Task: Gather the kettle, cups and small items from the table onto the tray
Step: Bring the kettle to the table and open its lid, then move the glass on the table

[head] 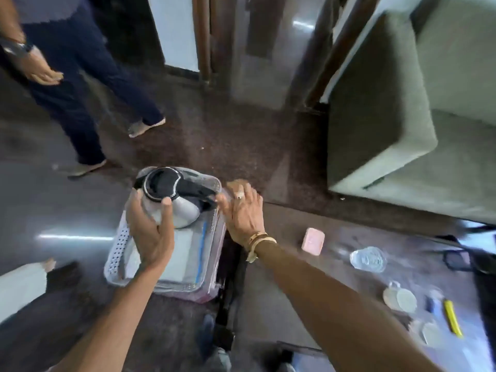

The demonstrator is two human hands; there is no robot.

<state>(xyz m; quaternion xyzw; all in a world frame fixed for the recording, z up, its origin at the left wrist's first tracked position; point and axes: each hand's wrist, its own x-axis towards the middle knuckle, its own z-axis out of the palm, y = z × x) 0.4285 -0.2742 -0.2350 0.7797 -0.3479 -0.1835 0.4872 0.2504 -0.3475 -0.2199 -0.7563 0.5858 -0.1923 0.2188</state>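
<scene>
So, left hand (150, 232) reaches forward, fingers curled round the one kettle (185, 210) at the single tray (118, 251). Right hand (244, 213) touches its handle, grip unclear. Two cups (400, 296) (429, 332) sit on the table (295, 264).

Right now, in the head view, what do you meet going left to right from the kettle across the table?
The kettle, right hand, small pink item, clear dish, white cup, yellow pen. The tray and left hand overlap the kettle.
</scene>
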